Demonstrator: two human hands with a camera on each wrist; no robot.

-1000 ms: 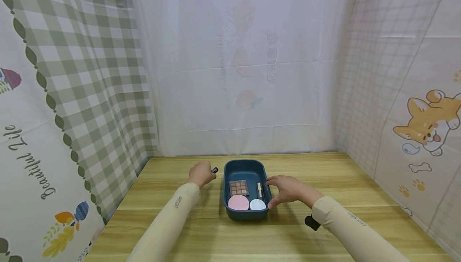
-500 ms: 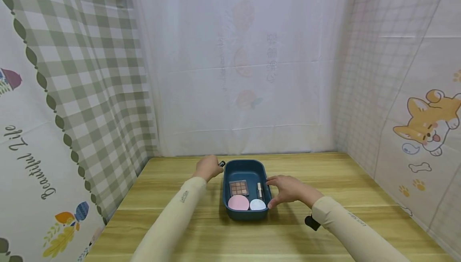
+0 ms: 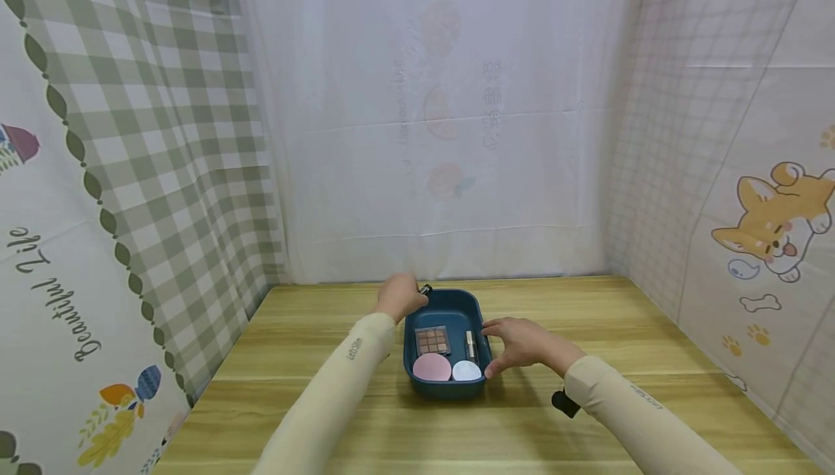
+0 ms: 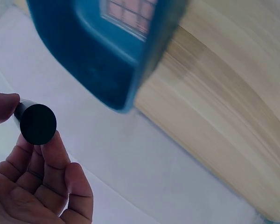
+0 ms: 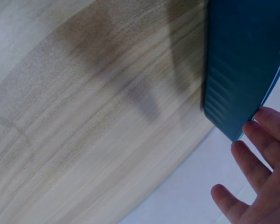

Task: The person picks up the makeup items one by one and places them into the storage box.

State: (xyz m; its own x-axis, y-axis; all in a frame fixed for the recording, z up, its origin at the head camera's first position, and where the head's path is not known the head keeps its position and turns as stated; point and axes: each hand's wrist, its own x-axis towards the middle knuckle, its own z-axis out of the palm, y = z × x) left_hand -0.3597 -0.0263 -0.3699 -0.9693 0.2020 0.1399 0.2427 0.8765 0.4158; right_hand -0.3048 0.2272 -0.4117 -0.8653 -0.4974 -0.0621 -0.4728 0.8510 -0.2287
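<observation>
In the head view my left hand (image 3: 399,297) is over the far left corner of a dark blue bin (image 3: 417,388). Its thumb and fingers pinch a small black tube (image 4: 37,124), whose round dark end faces the left wrist camera. My right hand (image 3: 525,344) is at the bin's right side, fingers spread. Its fingertips (image 5: 266,112) touch the rim. Inside the bin lie an eyeshadow palette (image 3: 432,340), a slim tube (image 3: 471,347) with a pale upper part and dark lower part, a pink round pad (image 3: 432,367) and a white round item (image 3: 466,370).
The bin stands on a wood-grain table (image 3: 450,439). A white curtain (image 3: 365,170) hangs along the back edge, a green checked cloth (image 3: 163,112) at left and a printed cloth (image 3: 724,170) at right.
My left hand has moved right and away from me, carrying the black tube from left of the bin to over its far left corner. The right hand and the bin have stayed put.
</observation>
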